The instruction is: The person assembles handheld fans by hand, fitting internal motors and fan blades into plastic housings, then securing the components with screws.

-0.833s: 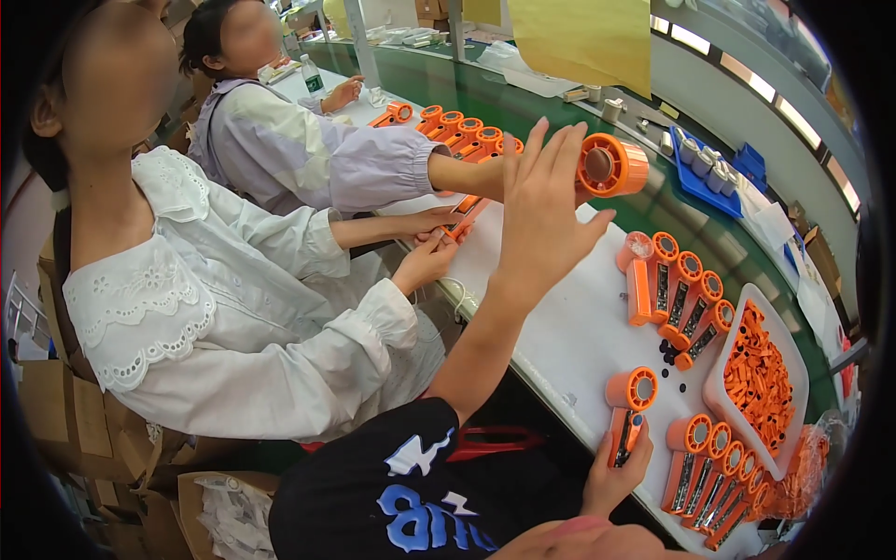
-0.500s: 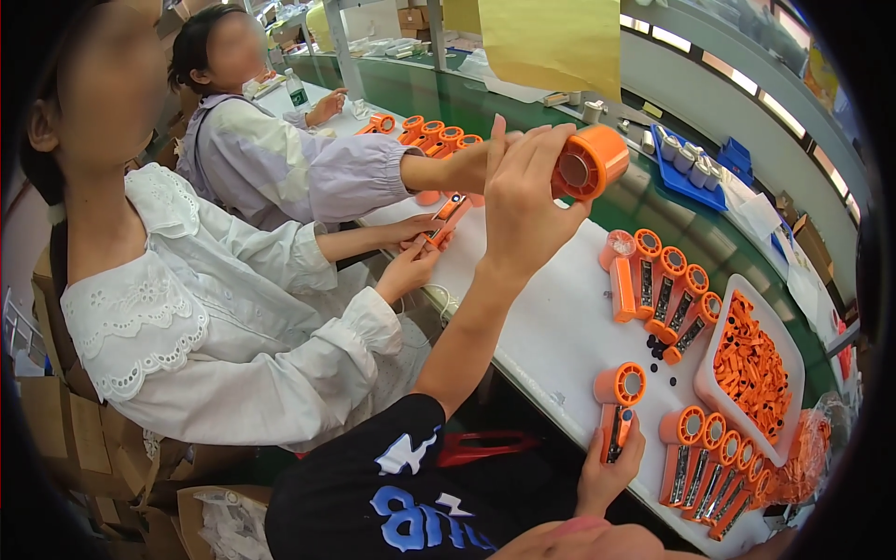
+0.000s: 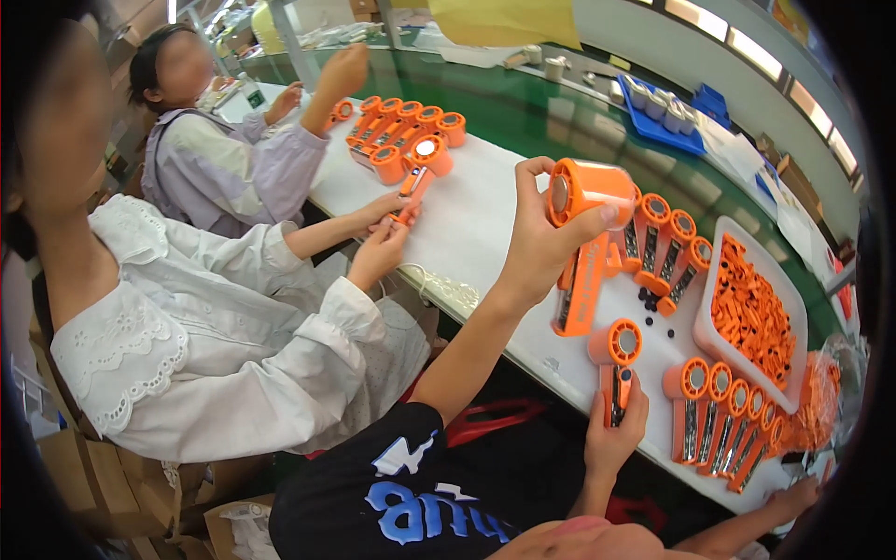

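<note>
In the head view, the person's left hand [image 3: 549, 238] held a raised fan [image 3: 592, 194], orange, fingers wrapped around its round head and thumb across the front, the handle hanging down over the white table [image 3: 476, 201]. The right hand [image 3: 616, 431], lower and nearer the body, gripped a lower fan [image 3: 616, 345] by its handle, head uppermost, with a dark strip showing along the handle.

Beyond the raised fan stood a row of orange fans [image 3: 655, 241], with small black discs [image 3: 651, 301] scattered just beside it. To the right of the lower fan lay a second row [image 3: 726, 415], near a white tray [image 3: 747, 377] heaped with orange parts [image 3: 751, 313]. At left, a co-worker in white [image 3: 233, 364] held another orange fan [image 3: 412, 187] in both hands. Another hand [image 3: 801, 497] showed at the lower right; whether it held anything could not be told.
</note>
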Available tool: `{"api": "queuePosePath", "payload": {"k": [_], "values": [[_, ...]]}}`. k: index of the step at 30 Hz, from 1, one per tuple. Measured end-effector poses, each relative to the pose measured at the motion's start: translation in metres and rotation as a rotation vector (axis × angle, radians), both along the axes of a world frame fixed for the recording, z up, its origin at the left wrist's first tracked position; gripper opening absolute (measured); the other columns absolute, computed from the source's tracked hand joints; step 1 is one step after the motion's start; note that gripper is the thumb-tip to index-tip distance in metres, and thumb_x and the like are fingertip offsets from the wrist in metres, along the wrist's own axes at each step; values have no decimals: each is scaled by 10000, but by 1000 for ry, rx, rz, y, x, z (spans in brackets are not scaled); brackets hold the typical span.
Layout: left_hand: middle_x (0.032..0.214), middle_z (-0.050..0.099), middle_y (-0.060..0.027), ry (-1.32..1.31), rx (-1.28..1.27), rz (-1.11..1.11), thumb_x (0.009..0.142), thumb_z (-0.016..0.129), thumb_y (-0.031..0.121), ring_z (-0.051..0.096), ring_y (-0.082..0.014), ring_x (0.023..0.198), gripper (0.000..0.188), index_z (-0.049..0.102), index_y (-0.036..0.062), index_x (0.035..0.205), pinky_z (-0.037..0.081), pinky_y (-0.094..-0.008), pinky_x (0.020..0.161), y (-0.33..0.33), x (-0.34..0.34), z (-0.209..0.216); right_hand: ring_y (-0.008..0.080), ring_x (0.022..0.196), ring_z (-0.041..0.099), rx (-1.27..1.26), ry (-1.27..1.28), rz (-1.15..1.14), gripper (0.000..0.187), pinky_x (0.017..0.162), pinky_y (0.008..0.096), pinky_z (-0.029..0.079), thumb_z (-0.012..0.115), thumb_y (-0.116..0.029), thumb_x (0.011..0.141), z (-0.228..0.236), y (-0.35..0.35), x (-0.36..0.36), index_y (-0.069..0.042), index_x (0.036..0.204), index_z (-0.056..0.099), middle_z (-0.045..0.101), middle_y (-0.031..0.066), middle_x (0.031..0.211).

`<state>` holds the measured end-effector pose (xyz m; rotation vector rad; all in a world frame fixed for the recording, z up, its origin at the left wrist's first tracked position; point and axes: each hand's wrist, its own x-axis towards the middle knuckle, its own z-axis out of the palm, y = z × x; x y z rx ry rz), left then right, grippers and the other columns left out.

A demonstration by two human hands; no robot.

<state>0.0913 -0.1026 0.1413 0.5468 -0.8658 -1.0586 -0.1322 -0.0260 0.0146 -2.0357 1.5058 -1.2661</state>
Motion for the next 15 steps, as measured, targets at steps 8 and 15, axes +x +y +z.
{"api": "queuePosePath", "payload": {"k": [8,15], "values": [[1189,552,-123,340,51,-157,937,592,159,580,-186,1090,467,383,66,1345,521,-320,845,-9,-17,-36,336,948,585,7,1,8,493,821,395,480,711,-37,782,-1,-1,-1,29,1242,545,570,185,1071],[1063,574,-88,-126,186,182,831,760,186,617,-125,854,531,501,69,1280,543,-258,731,-6,-26,-50,323,951,590,15,8,5,490,827,391,485,711,-37,780,-2,1,-2,23,1240,553,577,180,1070]]}}
